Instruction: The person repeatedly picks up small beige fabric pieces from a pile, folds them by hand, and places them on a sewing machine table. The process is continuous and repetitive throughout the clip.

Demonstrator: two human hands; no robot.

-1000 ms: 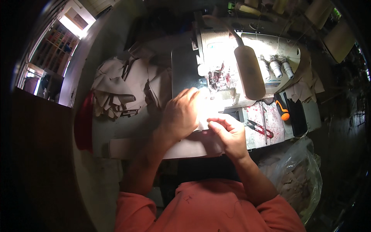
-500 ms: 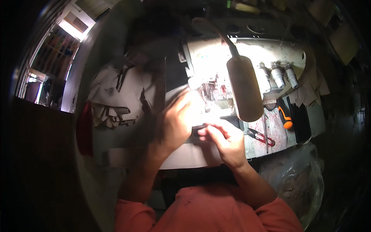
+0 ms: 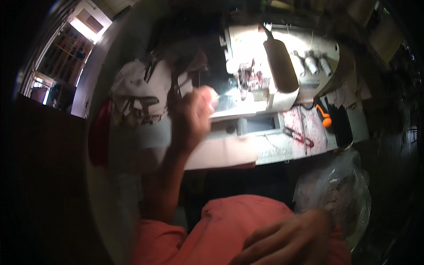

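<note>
My left hand [image 3: 193,115] is lifted above the table in front of the sewing machine [image 3: 258,53]; it is blurred, and whether it pinches anything I cannot tell. Below it a pale piece of fabric [image 3: 223,153] lies flat at the table's front edge. Beside that hand, to the left, sits a pile of pale cut fabric pieces [image 3: 139,95]. My right hand [image 3: 287,238] is low by my lap, fingers spread on my orange garment [image 3: 229,225], holding nothing, next to a clear plastic bag [image 3: 338,194].
A red-handled tool [image 3: 300,137] and an orange-handled one [image 3: 324,118] lie right of the machine. Several thread cones [image 3: 311,64] stand on the machine's right. A red object [image 3: 98,139] hangs at the table's left edge. Dark surroundings ring the lit table.
My right hand has left the fabric and dropped to my lap. My left hand has lifted off the fabric and moved up and left. The view has shifted.
</note>
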